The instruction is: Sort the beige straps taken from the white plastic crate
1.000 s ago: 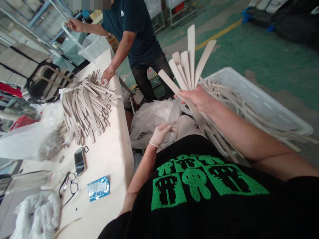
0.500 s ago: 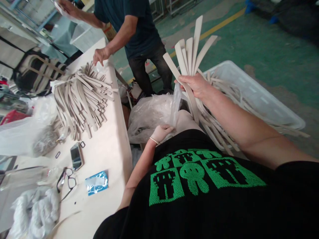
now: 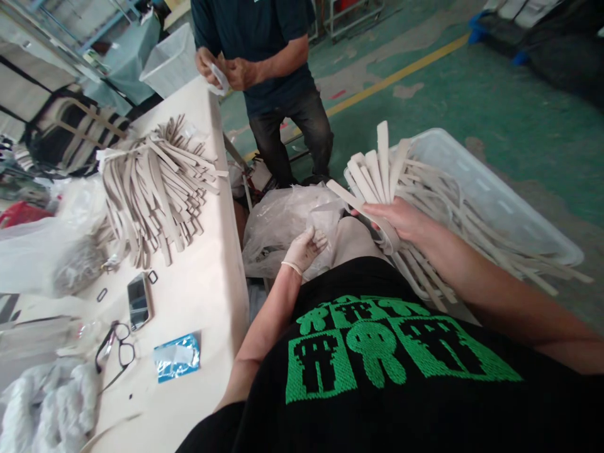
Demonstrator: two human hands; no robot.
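My right hand (image 3: 394, 217) is closed round a fanned bundle of pale flat straps (image 3: 372, 176), whose upper ends stick up past the fingers. Beneath and behind it, more loose straps lie in a white plastic bin (image 3: 514, 204). My left hand (image 3: 306, 250), in a pale glove, is turned up over my lap with its fingers loosely curled and apart, holding nothing visible. Just beyond that hand sits a crumpled clear plastic bag (image 3: 274, 217).
On the white table (image 3: 212, 270) at left lie a large strap pile (image 3: 151, 189), a phone (image 3: 138, 302), glasses (image 3: 120, 346) and a blue packet (image 3: 177, 357). Another person (image 3: 264, 69) stands at the table's far end, both hands round a white strip.
My right hand has lowered with the straps. My left hand has opened, away from the plastic it was gripping. The other person's hands have come together.
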